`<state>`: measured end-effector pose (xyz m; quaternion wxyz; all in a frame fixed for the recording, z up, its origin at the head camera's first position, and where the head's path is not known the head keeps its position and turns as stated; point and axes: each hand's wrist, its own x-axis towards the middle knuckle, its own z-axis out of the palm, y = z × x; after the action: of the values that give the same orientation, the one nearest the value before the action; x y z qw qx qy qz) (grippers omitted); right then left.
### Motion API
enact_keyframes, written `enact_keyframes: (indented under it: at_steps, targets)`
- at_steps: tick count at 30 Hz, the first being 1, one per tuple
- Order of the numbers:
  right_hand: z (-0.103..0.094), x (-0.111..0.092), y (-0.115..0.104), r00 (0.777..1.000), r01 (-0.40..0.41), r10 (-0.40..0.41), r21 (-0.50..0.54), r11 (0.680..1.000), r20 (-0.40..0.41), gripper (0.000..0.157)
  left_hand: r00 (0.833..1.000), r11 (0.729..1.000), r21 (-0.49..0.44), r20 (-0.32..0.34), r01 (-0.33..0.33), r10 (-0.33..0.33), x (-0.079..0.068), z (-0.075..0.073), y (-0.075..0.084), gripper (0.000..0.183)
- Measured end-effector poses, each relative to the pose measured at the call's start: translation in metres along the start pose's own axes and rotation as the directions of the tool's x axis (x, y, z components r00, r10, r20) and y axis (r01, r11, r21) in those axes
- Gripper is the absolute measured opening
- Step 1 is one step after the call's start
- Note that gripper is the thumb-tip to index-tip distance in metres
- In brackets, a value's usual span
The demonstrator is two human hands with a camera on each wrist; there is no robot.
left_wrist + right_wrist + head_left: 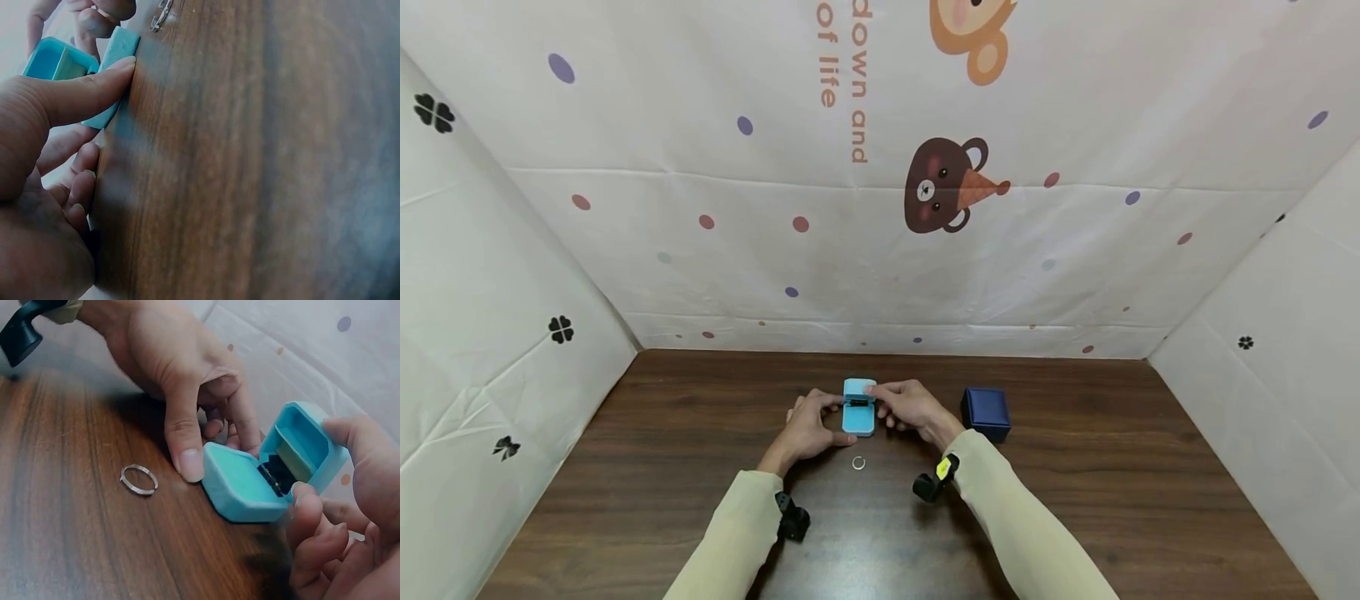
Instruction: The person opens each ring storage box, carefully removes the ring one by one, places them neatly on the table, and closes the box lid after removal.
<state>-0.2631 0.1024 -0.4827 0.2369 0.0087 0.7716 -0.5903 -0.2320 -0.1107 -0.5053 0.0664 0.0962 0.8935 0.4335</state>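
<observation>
A light-blue ring box (858, 422) stands on the table with its lid (305, 440) raised. My left hand (808, 427) grips the base from the left, its thumb (103, 87) against the front edge in the left wrist view. On the other side, my right hand (910, 406) pinches the lid; in the right wrist view, its thumb (350, 432) lies over the rim. A dark hinge (275, 478) shows between lid and padded base. Just in front of the box, a silver ring (139, 480) lies flat on the wood.
To the right of my right hand sits a dark blue box (987, 412), its lid down. The brown wooden table (715, 417) ends at a printed white cloth backdrop (865, 267), with white cloth on both sides.
</observation>
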Motion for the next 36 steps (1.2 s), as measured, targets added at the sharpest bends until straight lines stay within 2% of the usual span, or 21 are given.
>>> enact_keyframes:
  at_steps: [9,19,22,27,36]
  targets:
    - [0.001,-0.004,0.005,0.997,0.070,-0.071,-0.048,0.996,-0.025,0.045,1.000,1.000,0.004,-0.017,-0.006,0.006,0.000,0.002,-0.001,0.061]
    - [0.001,-0.009,0.007,0.995,0.102,-0.103,-0.073,0.992,-0.014,0.052,1.000,1.000,0.004,-0.019,-0.017,0.017,-0.001,0.001,0.000,0.059]
    - [0.000,-0.012,0.009,0.987,0.163,-0.162,-0.123,0.979,0.015,0.054,1.000,1.000,0.003,-0.016,-0.016,0.016,-0.001,0.000,0.000,0.060]
    - [0.001,-0.016,0.014,0.960,0.279,-0.271,-0.193,0.941,0.067,0.059,1.000,1.000,-0.012,-0.018,-0.009,0.008,-0.002,0.000,-0.001,0.061]
    - [0.001,-0.019,0.016,0.945,0.326,-0.321,-0.246,0.913,0.065,0.060,1.000,1.000,0.010,-0.015,-0.021,0.021,-0.002,0.001,-0.001,0.062]
